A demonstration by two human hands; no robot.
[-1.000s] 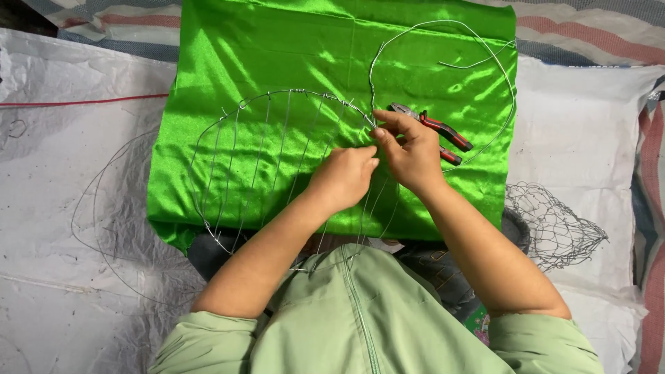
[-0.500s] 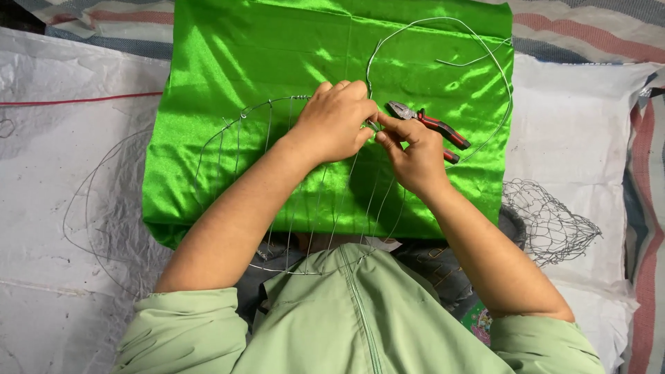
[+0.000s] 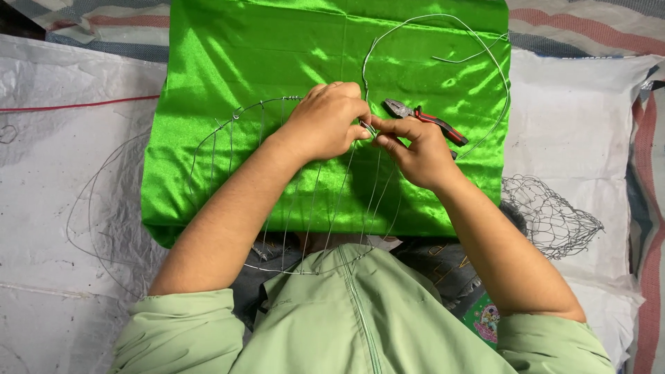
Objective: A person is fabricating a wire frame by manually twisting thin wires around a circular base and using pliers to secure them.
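Your wire frame (image 3: 277, 208) spans lap to green satin cloth (image 3: 277, 55), its far rim under both hands. Left hand (image 3: 325, 121) curled, fingers pinching that rim wire; right hand (image 3: 415, 149) pinching the same spot (fingertips touching). Pliers (image 3: 426, 119) lie just beyond the right hand, on the cloth.

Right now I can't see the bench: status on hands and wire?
Left hand and right hand both pinching wire frame at one joint. Frame lies on green cloth. Pliers behind right hand, unheld.
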